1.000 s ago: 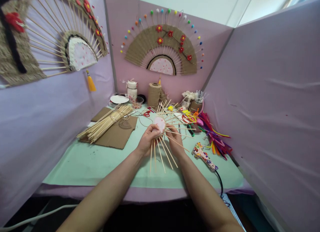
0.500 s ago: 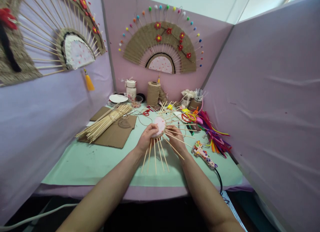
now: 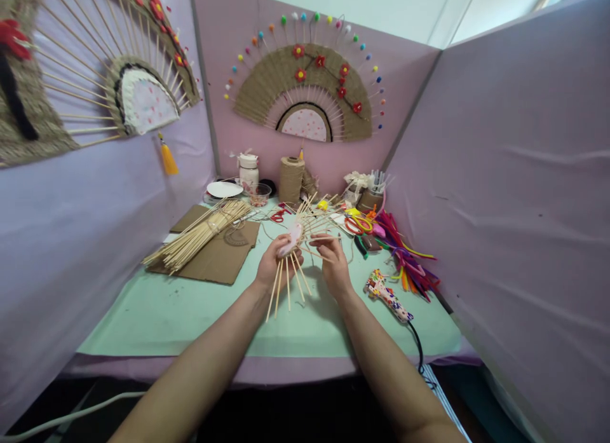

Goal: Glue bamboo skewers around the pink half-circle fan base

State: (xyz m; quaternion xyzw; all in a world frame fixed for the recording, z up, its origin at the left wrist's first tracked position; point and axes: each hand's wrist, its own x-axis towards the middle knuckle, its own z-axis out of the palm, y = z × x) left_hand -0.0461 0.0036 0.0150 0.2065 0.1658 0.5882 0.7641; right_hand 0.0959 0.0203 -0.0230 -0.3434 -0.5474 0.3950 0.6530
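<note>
I hold a half-made fan [image 3: 294,234] above the green table mat [image 3: 190,316]: a small pink disc with thin wooden sticks radiating from it. My left hand [image 3: 269,268] is closed on the disc's near edge, with several sticks pointing down past my wrist. On the right, the fingers of my right hand [image 3: 332,262] pinch the sticks that fan out that way. The fan is tilted nearly edge-on to me.
A bundle of wooden sticks [image 3: 197,234] lies on cardboard [image 3: 216,258] at the left. A twine spool [image 3: 290,179], jar [image 3: 248,170] and plate [image 3: 225,189] stand at the back. Pipe cleaners [image 3: 405,255], scissors [image 3: 357,224] and a patterned glue gun [image 3: 387,295] lie right. Finished fans hang on the walls.
The fan has tipped from facing me to nearly edge-on and risen slightly. My right hand shifted up to pinch the right-hand sticks.
</note>
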